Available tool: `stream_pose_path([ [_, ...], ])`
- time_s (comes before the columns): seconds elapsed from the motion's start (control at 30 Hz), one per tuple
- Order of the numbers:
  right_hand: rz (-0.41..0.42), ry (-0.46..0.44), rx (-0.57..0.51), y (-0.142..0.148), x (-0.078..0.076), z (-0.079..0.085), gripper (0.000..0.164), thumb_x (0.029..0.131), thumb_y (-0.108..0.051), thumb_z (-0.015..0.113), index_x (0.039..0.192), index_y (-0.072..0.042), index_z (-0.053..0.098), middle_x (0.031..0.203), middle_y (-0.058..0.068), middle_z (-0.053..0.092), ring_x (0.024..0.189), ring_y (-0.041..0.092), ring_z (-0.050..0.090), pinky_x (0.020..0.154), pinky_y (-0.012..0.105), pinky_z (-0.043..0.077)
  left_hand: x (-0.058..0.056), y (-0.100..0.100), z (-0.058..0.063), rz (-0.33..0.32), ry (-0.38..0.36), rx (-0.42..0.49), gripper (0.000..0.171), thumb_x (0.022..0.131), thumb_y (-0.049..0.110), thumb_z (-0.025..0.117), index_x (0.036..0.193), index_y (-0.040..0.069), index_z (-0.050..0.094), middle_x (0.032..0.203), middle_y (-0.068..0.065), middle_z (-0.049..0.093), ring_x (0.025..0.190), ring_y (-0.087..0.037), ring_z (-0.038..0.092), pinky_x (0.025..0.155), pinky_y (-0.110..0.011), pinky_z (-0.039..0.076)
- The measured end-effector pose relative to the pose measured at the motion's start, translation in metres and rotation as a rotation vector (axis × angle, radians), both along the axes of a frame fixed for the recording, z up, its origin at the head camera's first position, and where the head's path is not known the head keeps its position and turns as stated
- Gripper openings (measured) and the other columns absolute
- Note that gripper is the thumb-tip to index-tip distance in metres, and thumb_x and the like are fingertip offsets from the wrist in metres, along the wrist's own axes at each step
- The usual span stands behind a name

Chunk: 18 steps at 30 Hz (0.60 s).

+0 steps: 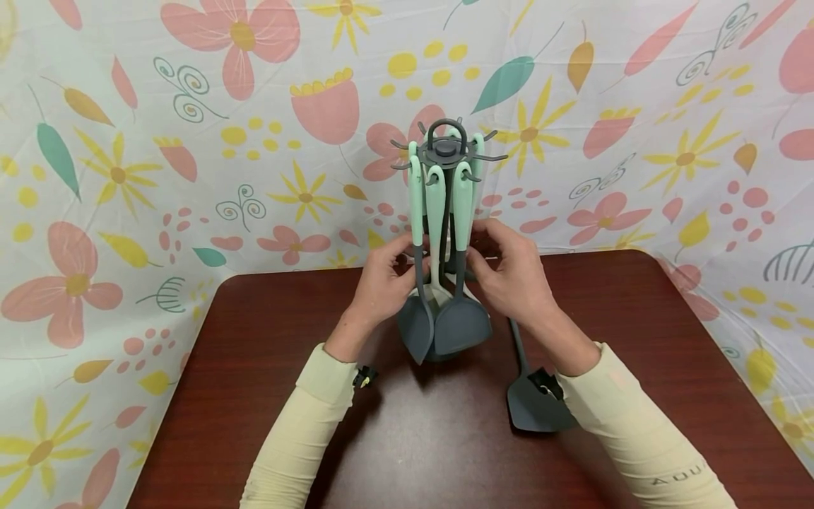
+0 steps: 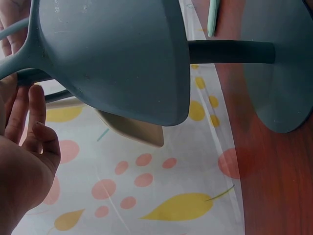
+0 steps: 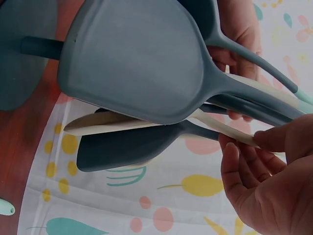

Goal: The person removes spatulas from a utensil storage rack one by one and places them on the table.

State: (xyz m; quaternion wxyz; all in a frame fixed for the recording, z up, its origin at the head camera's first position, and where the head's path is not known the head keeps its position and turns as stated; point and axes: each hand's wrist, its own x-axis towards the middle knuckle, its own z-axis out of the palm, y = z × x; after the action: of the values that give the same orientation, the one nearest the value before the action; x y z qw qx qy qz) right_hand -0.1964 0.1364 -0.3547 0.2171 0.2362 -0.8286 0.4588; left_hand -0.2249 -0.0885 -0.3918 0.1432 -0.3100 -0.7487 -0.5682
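A dark utensil stand (image 1: 446, 148) with a ring handle and radiating hooks stands upright, hung with several mint-handled kitchen utensils. Two dark turners (image 1: 463, 326) hang at its front, with beige utensil heads behind. From the left, my left hand (image 1: 384, 279) reaches in among the stems; its fingertips go behind them, so its grip is hidden. On the other side my right hand (image 1: 515, 272) pinches the neck of a beige utensil (image 3: 230, 129) between thumb and fingers. Beside it hangs another dark utensil (image 3: 127, 147). The stand's round base (image 2: 281, 88) rests on the table.
A loose dark turner (image 1: 537, 406) lies on the brown table (image 1: 407, 438), right of the stand and partly under my right wrist. Its mint handle end (image 3: 6, 207) shows on the tabletop. A flower-print cloth (image 1: 305, 141) hangs behind the table's back edge.
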Motion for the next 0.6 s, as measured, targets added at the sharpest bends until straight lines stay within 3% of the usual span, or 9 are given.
stream_pose_path([
  [0.2,-0.012,0.01,0.003,0.0007,0.0,0.0009,0.022,0.1,0.002,0.067,0.12,-0.007,0.07,0.1,0.004,0.075,0.088,0.016,0.073,0.076,0.029,0.06,-0.0005,0.0007,-0.0014,0.006,0.009,0.006,0.015,0.103,0.01,0.071,0.117,0.009,0.075,0.093,-0.005,0.074,0.075,-0.021,0.062,0.066,-0.032,0.047],
  [0.43,-0.006,-0.002,-0.023,0.002,0.0006,0.0026,0.018,0.101,0.001,0.068,0.117,-0.007,0.069,0.093,0.003,0.073,0.081,0.017,0.072,0.073,0.02,0.057,0.0003,0.0016,-0.0006,0.001,0.006,0.02,0.014,0.103,0.011,0.071,0.117,0.009,0.075,0.092,-0.007,0.074,0.074,-0.024,0.062,0.067,-0.031,0.047],
  [0.6,-0.006,0.004,-0.019,0.0027,-0.0002,0.0034,0.016,0.101,0.0,0.068,0.116,-0.007,0.069,0.093,0.003,0.073,0.078,0.014,0.07,0.07,0.023,0.057,0.0009,0.0012,-0.0005,0.0,-0.017,0.019,0.016,0.103,0.011,0.071,0.118,0.008,0.075,0.095,-0.008,0.074,0.074,-0.023,0.063,0.067,-0.031,0.048],
])
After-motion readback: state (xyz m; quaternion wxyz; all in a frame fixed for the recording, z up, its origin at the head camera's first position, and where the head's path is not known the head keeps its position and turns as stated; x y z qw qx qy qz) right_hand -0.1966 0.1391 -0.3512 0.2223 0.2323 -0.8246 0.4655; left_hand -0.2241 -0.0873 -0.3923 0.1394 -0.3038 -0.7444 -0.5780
